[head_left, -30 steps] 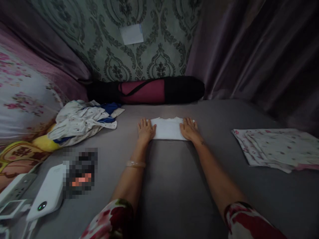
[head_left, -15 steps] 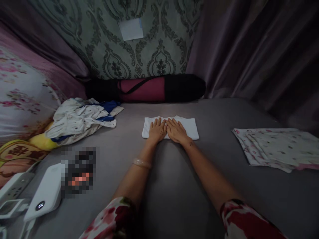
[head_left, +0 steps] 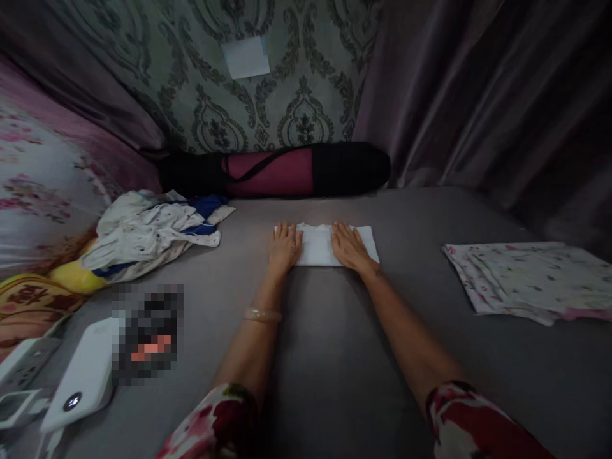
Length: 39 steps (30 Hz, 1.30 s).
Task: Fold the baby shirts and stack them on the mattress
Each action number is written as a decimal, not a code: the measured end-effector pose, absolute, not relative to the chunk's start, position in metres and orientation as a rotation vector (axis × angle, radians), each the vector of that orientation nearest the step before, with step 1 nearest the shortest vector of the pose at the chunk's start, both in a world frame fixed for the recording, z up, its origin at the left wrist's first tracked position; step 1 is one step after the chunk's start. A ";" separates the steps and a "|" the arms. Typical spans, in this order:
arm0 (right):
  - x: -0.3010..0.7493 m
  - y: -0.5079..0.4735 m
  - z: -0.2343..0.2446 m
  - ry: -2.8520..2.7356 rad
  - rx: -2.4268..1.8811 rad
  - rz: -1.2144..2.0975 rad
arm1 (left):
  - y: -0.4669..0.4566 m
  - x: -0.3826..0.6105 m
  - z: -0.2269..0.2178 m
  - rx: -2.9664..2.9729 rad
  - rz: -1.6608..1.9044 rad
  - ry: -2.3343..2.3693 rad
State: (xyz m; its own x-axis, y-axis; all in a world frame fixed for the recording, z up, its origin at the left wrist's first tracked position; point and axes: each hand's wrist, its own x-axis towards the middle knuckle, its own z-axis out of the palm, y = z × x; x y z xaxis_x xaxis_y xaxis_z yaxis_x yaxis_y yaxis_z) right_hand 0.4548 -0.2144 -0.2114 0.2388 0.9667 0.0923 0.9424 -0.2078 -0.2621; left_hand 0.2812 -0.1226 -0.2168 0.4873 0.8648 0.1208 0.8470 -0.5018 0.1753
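A folded white cloth (head_left: 316, 247) lies flat on the grey sheet in front of me, its long side running left to right. My left hand (head_left: 285, 245) rests palm down on its left end, fingers stretched out and pointing away from me. On the right part of the cloth lies my right hand (head_left: 351, 247), also flat with its fingers extended. Between the two hands the middle of the cloth shows. Neither hand grips anything. What kind of garment or towel the cloth is, I cannot tell.
Crumpled clothes (head_left: 153, 233) are heaped at the left, folded patterned cloths (head_left: 530, 277) at the right. A black and maroon long bag (head_left: 272, 173) lies along the wall. Near left are a white power bank (head_left: 83, 376), a power strip (head_left: 29, 360) and a blurred-out patch.
My hands have slid apart over the white cloth, the left one to its left end, the right one a little rightward. The cloth stays in place, flat.
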 end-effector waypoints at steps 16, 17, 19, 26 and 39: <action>0.487 -0.206 -0.213 -1.715 -2.440 0.192 | -0.099 0.273 -0.210 2.562 0.121 1.543; 0.493 -0.203 -0.210 -1.718 -2.444 0.204 | -0.093 0.274 -0.207 2.573 0.106 1.522; 0.506 -0.200 -0.206 -1.702 -2.460 0.208 | -0.079 0.278 -0.200 2.580 0.052 1.468; 0.541 -0.192 -0.194 -1.680 -2.444 0.346 | -0.055 0.295 -0.179 2.578 -0.120 1.338; 0.551 -0.252 -0.114 -1.737 -1.786 0.218 | -0.100 0.243 -0.093 2.715 0.549 1.126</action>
State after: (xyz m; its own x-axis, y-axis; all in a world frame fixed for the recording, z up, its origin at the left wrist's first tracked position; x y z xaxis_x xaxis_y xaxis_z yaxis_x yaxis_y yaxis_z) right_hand 0.5513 -0.2521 -0.1140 0.1170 0.9459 0.3027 0.8418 0.0673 -0.5356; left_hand 0.2425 -0.1005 -0.0929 0.6513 0.7074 0.2745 0.6521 -0.7068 0.2743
